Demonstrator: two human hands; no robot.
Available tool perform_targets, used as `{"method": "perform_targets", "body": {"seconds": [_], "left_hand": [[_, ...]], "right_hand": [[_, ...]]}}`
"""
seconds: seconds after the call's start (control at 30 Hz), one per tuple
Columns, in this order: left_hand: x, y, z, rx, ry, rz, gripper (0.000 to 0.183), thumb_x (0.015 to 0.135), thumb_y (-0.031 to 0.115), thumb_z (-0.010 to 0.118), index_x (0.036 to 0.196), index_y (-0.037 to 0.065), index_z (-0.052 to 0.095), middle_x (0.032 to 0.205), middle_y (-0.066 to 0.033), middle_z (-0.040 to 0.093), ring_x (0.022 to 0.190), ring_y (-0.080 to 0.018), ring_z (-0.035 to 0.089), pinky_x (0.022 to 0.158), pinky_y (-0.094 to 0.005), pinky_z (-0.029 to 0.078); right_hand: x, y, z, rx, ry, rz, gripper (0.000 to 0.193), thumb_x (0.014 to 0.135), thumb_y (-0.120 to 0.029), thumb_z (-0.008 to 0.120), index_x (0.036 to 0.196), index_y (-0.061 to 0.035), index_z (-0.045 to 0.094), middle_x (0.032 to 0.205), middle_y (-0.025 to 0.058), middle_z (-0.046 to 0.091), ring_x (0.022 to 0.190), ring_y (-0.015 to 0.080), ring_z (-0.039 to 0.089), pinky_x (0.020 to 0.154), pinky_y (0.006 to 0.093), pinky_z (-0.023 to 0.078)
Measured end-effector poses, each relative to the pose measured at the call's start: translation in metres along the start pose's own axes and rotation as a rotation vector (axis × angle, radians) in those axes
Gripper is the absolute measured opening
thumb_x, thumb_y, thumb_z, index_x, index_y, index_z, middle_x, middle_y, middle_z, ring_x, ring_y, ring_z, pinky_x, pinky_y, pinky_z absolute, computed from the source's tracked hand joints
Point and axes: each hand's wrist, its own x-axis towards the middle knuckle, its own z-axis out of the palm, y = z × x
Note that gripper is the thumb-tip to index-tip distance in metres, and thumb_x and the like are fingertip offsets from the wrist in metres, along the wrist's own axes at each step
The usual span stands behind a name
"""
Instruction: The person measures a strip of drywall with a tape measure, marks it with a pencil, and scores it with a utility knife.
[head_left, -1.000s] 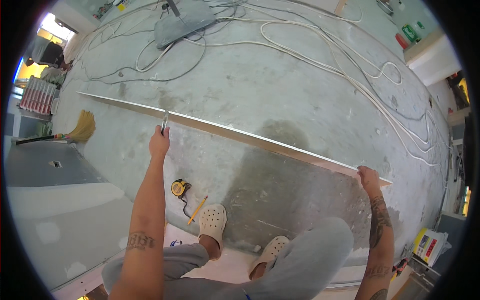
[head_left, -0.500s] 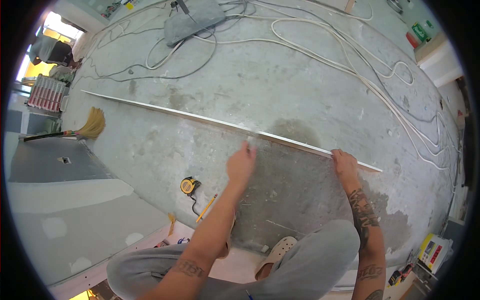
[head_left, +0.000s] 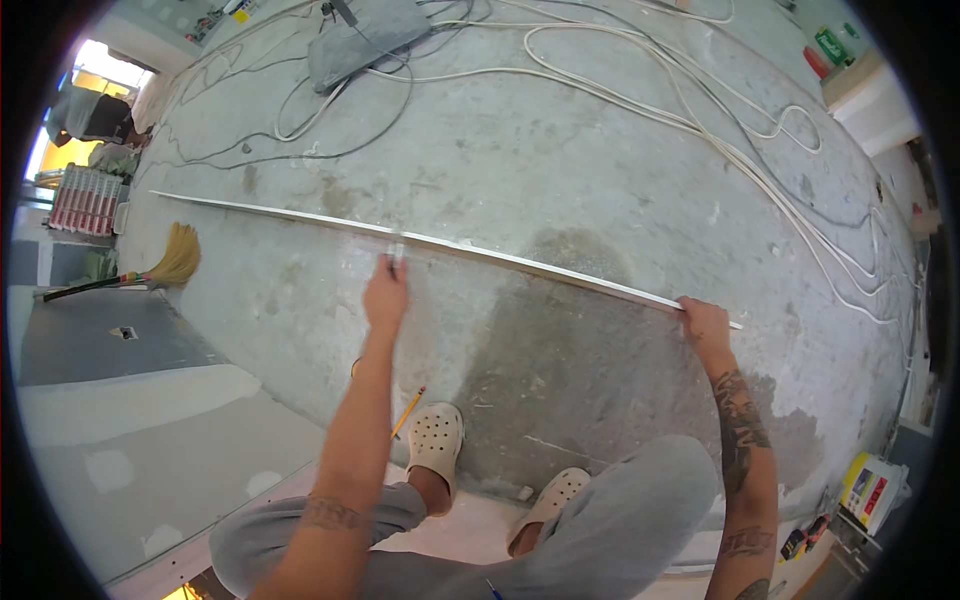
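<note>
A long, thin strip with a white upper edge (head_left: 520, 262) lies slantwise across the concrete floor in front of me. My right hand (head_left: 705, 322) is closed around it near its right end. Further left, my left hand (head_left: 385, 292) is closed on a small pale tool (head_left: 397, 248), which meets the strip's edge. Motion blur hides the tool's exact kind. A yellow pencil (head_left: 408, 410) lies beside my left forearm, and that forearm covers nearly all of a tape measure (head_left: 355, 368).
Pale cables (head_left: 650, 110) loop across the far and right floor near a grey slab-like object (head_left: 365, 45). A broom (head_left: 175, 257) lies at left beside a grey panel (head_left: 110, 335). At lower right stands a white-and-yellow bucket (head_left: 868, 490). Another person (head_left: 95, 112) bends over at far left.
My left hand has slid leftward along the strip with the tool. My right hand still grips near the right end. The left forearm now covers the tape measure, and my left shoe has come into view.
</note>
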Motion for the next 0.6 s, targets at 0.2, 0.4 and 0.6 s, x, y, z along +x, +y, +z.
{"method": "perform_targets", "body": {"seconds": [0.2, 0.4, 0.6], "left_hand": [[-0.118, 0.143, 0.029, -0.107, -0.265, 0.004, 0.041, 0.094, 0.044, 0.050, 0.112, 0.008, 0.055, 0.080, -0.0167, 0.067, 0.075, -0.0389, 0.065, 0.065, -0.0511, 0.048], [-0.057, 0.056, 0.022, -0.106, -0.103, -0.048, 0.045, 0.094, 0.043, 0.051, 0.114, 0.003, 0.054, 0.075, -0.0206, 0.065, 0.071, -0.0410, 0.064, 0.059, -0.0510, 0.047], [-0.015, 0.027, -0.004, -0.020, -0.007, -0.017, 0.033, 0.095, 0.040, 0.051, 0.095, 0.007, 0.051, 0.076, -0.0214, 0.064, 0.075, -0.0460, 0.061, 0.062, -0.0534, 0.045]], "right_hand": [[0.008, -0.038, -0.003, 0.032, -0.004, 0.039, 0.013, 0.085, -0.022, 0.058, 0.094, -0.0138, 0.063, 0.083, 0.0081, 0.066, 0.078, 0.0316, 0.064, 0.067, 0.0456, 0.048], [-0.025, 0.011, -0.014, 0.095, 0.036, 0.147, 0.020, 0.085, -0.028, 0.061, 0.098, -0.0144, 0.067, 0.082, 0.0086, 0.066, 0.077, 0.0319, 0.064, 0.066, 0.0438, 0.049], [-0.003, -0.017, 0.000, 0.048, 0.050, 0.025, 0.017, 0.087, -0.028, 0.061, 0.093, -0.0131, 0.066, 0.083, 0.0074, 0.067, 0.077, 0.0311, 0.064, 0.064, 0.0431, 0.049]]}}
